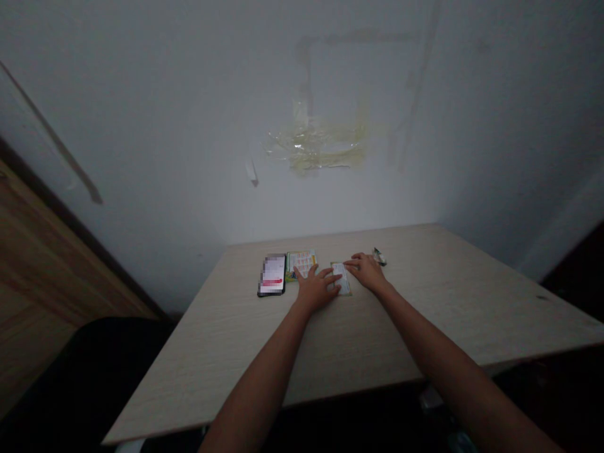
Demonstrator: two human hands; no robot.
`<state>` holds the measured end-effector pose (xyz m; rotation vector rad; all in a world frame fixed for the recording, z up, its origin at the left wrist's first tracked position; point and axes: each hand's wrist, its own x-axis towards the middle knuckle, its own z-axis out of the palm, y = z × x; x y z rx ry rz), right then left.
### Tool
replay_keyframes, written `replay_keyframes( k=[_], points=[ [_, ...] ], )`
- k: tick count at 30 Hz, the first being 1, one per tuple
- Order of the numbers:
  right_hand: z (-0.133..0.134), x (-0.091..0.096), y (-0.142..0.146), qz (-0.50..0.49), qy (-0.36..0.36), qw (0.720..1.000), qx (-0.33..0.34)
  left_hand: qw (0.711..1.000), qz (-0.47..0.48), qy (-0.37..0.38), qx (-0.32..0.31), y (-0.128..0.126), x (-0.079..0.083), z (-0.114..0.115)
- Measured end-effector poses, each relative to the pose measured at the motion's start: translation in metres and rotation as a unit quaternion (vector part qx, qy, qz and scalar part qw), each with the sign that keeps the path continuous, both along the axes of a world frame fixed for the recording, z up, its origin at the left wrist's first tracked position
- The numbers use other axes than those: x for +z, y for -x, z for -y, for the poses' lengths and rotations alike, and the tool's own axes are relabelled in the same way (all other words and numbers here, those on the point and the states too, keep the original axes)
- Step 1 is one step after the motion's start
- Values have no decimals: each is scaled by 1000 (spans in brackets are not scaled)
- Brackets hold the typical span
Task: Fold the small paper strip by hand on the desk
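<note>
My left hand [315, 288] lies with its fingers spread, between two printed papers on the table. Its left fingers touch the lower part of a green-edged printed card [302, 259], and its right fingers rest on the left side of a smaller printed slip [343, 284]. At that slip's upper right edge is my right hand [367, 270], its fingers close together and bent; whether they pinch the edge is too small to make out. Left of the card, a phone [272, 275] with a lit screen lies flat. A small crumpled wrapper-like piece [379, 257] sits just beyond my right hand.
The pale wooden table [226, 352] meets a grey wall [189, 157] at its back edge. Clear tape [325, 148] clings to the wall. A dark rounded shape [108, 371] stands left of the table, near a wooden panel [47, 264].
</note>
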<state>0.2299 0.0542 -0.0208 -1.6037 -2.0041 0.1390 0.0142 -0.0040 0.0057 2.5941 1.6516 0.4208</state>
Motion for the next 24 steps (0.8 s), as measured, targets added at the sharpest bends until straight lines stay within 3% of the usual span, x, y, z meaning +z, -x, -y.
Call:
replay_keyframes(
  k=[8, 14, 24],
  points=[
    [3, 5, 5, 35, 24, 999, -13, 1000, -2, -3, 1, -1, 1, 1],
    [5, 3, 6, 47, 0, 999, -23, 1000, 1, -14, -3, -1, 0, 1],
    [4, 1, -2, -1, -22, 999, 26, 1000, -1, -21, 2, -1, 0, 3]
  ],
)
